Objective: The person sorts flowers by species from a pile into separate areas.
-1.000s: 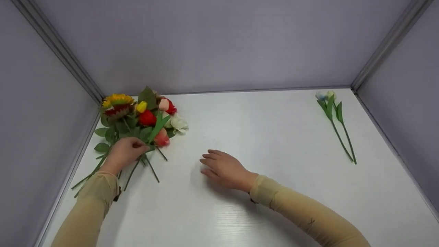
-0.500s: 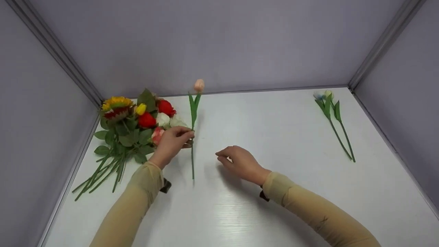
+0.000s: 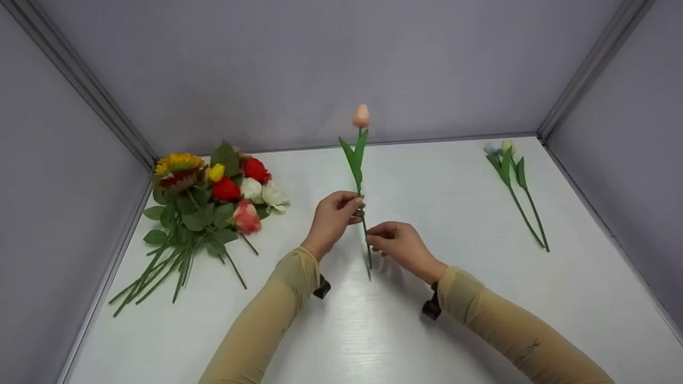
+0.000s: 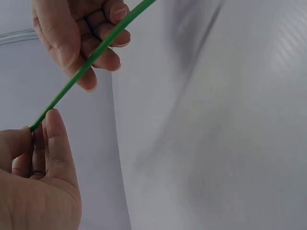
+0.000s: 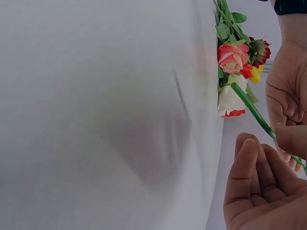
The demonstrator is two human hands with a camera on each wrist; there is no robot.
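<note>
Peach tulip [image 3: 356, 166] above the desk's [image 3: 453, 213] middle — left hand [image 3: 331, 218] pinching its stem [image 4: 91, 59], right hand [image 3: 400, 242] loosely parted, perhaps touching it. Two tulips [image 3: 507, 166] seem done near the far-right corner; the left-edge flower heap [image 3: 197, 208] looks left over.

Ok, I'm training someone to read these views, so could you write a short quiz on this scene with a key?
1. What does the left hand pinch?
a) a sunflower
b) the stem of a peach tulip
c) a red flower
2. True or false: in the head view, the mixed flower pile lies on the left side.
3. How many pale tulips lie at the far right in the head view?

Key
1. b
2. True
3. Two
</note>
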